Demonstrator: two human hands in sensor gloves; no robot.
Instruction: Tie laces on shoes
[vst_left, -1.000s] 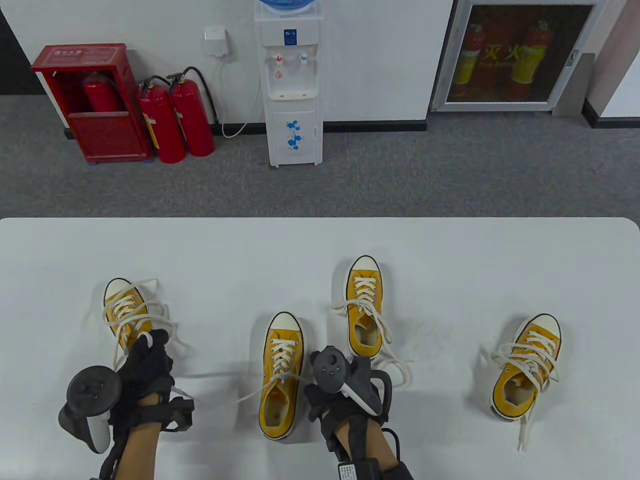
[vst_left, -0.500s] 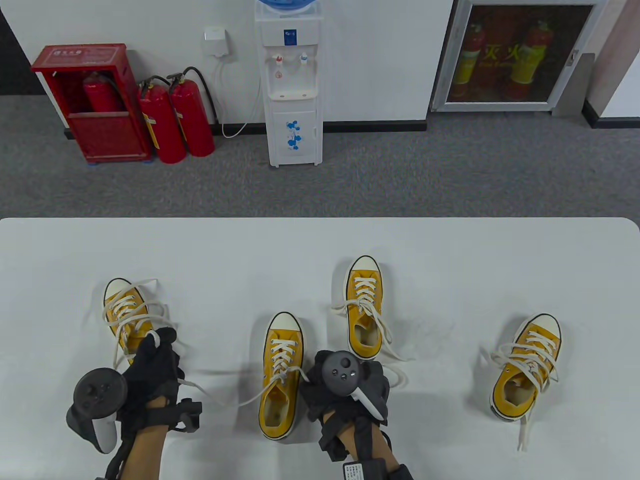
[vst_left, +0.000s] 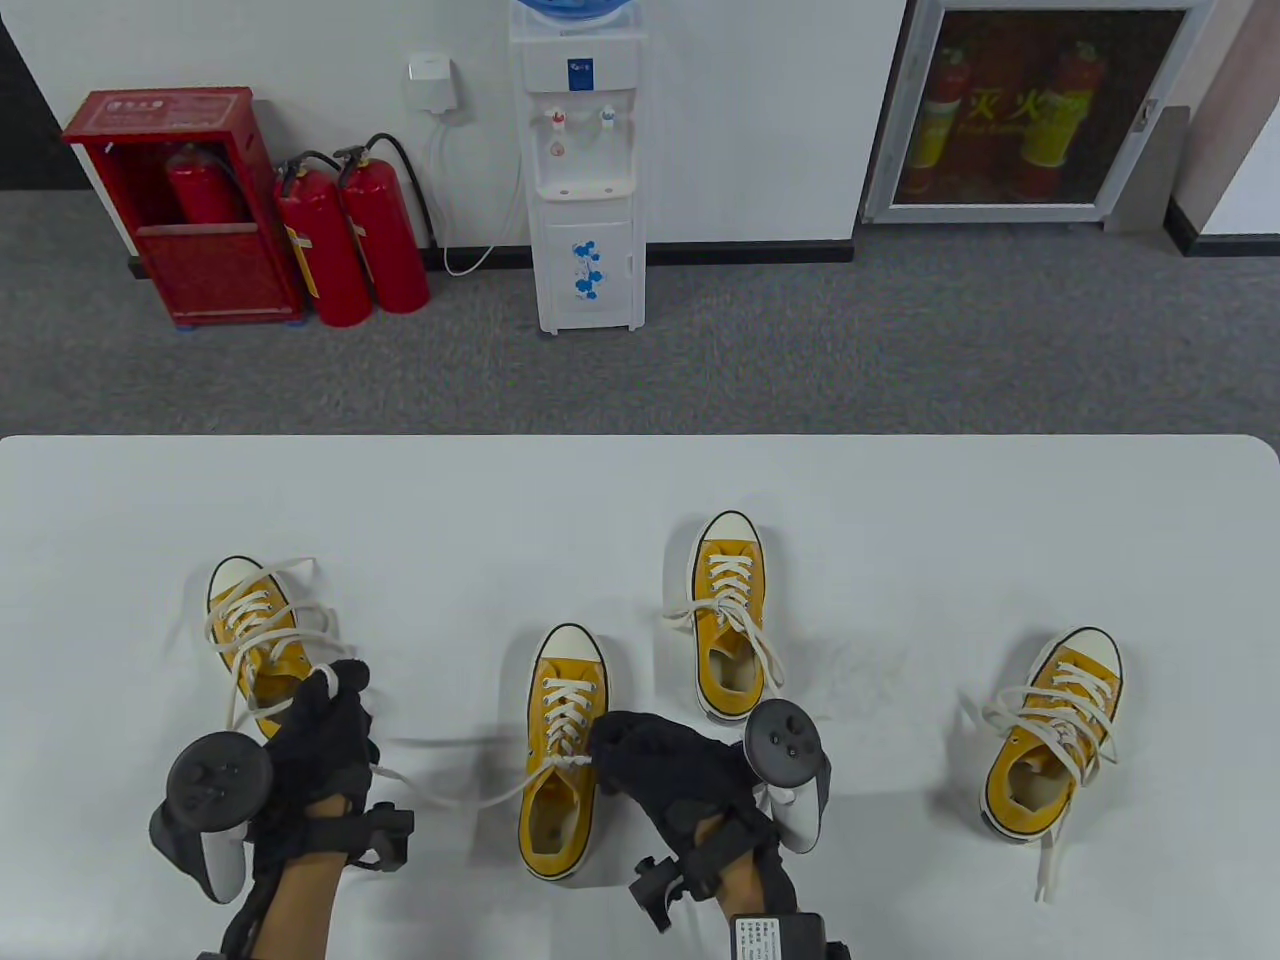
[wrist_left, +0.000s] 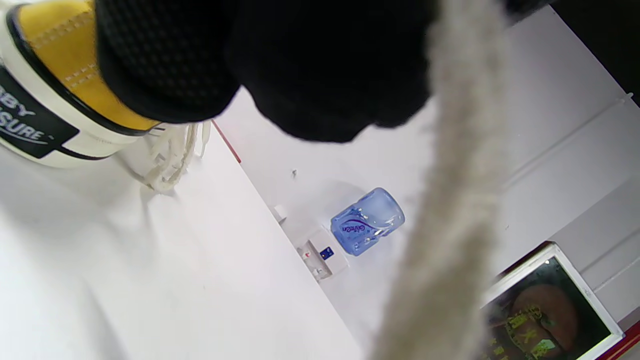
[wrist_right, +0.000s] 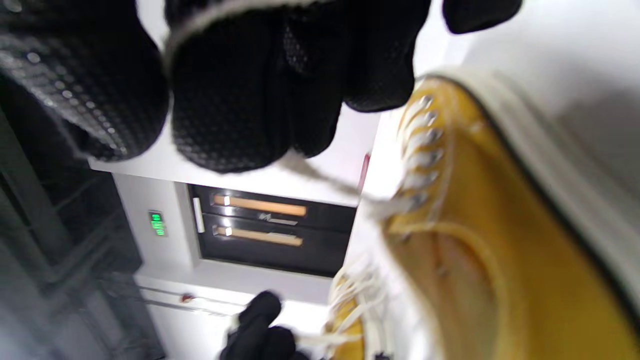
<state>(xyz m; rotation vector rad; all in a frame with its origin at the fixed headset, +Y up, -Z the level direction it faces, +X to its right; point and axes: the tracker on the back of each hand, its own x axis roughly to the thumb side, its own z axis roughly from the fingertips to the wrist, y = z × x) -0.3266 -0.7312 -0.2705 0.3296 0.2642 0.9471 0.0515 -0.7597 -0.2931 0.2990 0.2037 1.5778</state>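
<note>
Several yellow canvas shoes with white laces stand on the white table (vst_left: 640, 490). The centre shoe (vst_left: 560, 800) lies between my hands. My left hand (vst_left: 335, 692) grips one of its lace ends (vst_left: 497, 797), which runs slack from the fist to the eyelets. It hangs thick and blurred in the left wrist view (wrist_left: 450, 210). My right hand (vst_left: 605, 745) rests at the shoe's right side and pinches the other lace end (wrist_right: 320, 180) close to the eyelets. The shoe also shows in the right wrist view (wrist_right: 475, 225).
The left shoe (vst_left: 250, 625) sits just beyond my left hand, with its heel in the left wrist view (wrist_left: 45, 100). Another shoe (vst_left: 730, 610) stands behind my right hand, and one more (vst_left: 1055, 740) lies far right. All three have loose laces.
My right hand has rolled over, its tracker swinging to the right, and its fingers have moved left onto the centre shoe's laces. My left hand has drifted slightly right, still gripping the lace.
</note>
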